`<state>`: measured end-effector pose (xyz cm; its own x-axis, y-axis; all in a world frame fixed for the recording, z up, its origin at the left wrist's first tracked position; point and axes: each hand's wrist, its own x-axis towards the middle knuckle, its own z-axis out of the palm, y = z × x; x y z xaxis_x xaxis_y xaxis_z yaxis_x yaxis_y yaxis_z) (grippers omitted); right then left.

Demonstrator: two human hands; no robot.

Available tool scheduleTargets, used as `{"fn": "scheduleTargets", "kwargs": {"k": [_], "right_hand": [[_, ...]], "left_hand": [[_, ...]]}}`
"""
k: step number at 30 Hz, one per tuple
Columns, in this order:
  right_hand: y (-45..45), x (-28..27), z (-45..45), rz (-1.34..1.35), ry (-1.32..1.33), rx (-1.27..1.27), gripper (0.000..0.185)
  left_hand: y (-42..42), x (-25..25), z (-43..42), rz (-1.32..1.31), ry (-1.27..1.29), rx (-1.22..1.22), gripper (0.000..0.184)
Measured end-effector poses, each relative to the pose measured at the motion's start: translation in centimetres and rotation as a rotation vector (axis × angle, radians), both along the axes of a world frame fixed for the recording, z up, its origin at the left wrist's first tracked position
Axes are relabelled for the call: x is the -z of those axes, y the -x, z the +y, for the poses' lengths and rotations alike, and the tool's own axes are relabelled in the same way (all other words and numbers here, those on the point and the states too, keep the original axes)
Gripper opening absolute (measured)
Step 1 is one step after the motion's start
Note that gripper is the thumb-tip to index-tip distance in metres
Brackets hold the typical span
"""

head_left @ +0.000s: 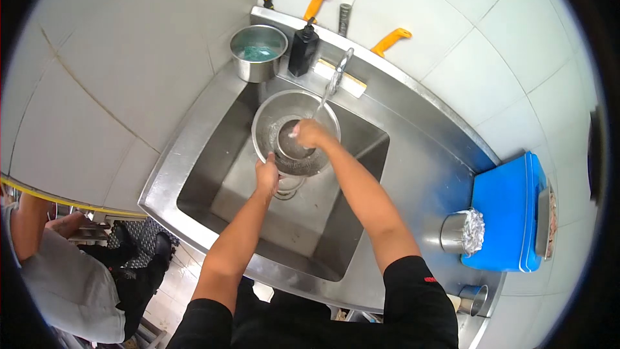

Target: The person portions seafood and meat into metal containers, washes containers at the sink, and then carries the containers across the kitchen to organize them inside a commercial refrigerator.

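Note:
A round stainless steel mixing bowl [266,123] is held tilted over the sink [284,220], under the running faucet [340,71]. My left hand [267,174] grips its near rim. Inside the bowl is my right hand [311,134], with its fingers curled near the round centre. Something small and whitish shows at these fingertips, but I cannot make out what it is. A thin stream of water falls into the bowl beside my right hand, and the inner wall looks wet.
Behind the sink stand a steel pot [258,64] with something green inside and a black pump bottle [303,48]. Orange-handled tools [391,42] line the wall. At right are a blue bin [504,213] and a foil-topped container [462,232]. Another person [64,284] is at lower left.

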<state>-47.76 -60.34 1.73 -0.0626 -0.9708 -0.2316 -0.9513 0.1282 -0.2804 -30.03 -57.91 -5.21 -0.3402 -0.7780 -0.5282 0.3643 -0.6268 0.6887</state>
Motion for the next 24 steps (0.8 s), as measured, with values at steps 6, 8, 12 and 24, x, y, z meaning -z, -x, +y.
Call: {"fn": "scheduleTargets", "kwargs": {"k": [6,8,12,24], "right_hand": [[-0.6,5.6,-1.0,0.244,-0.275,-0.267,0.025],[-1.1,2.6,-0.7,0.052,-0.353,-0.226,0.022],[0.5,2.0,-0.3,-0.710,-0.411,0.298,0.011],[2.1,1.6,-2.0,-1.662,0.220,0.393,0.026]], "left_hand": [[-0.8,-0.2,-0.8,-0.510,0.120,0.213,0.054],[0.1,1.1,-1.0,-0.623,0.156,0.155,0.056],[0.5,-0.8,-0.7,-0.420,0.229,0.075,0.036],[0.6,3.5,-2.2,-0.598,0.089,0.320,0.047]]}}
